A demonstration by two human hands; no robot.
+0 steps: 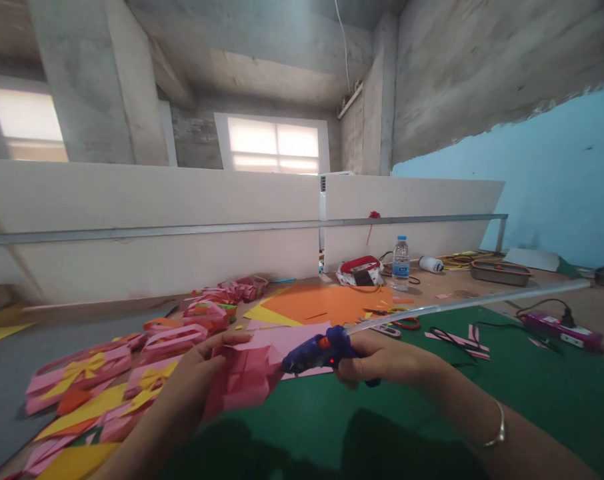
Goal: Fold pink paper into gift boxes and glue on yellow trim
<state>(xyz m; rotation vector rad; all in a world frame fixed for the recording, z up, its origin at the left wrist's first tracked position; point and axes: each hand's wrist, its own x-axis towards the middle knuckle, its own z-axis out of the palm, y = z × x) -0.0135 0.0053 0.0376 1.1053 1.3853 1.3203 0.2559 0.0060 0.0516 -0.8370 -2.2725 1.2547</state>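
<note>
My left hand (202, 367) is closed on a folded pink paper piece (249, 373), held above the green mat (302, 427). In my right hand (377, 360) is a blue glue gun (309, 353), its nozzle pointing left at the pink paper's right edge. Whether the tip touches the paper I cannot tell. A long clear glue stick (472, 303) juts out of the back of the gun, up and to the right. A small red light glows on the gun. Behind both hands lies a pale pink sheet (297, 337).
At left are several pink paper bags (117, 363) with yellow bows. Orange sheets (327, 303), red-handled scissors (407, 323) and a water bottle (401, 263) lie or stand farther back. A purple power strip (562, 330) with a black cord sits at right. A white panel (147, 200) closes the back.
</note>
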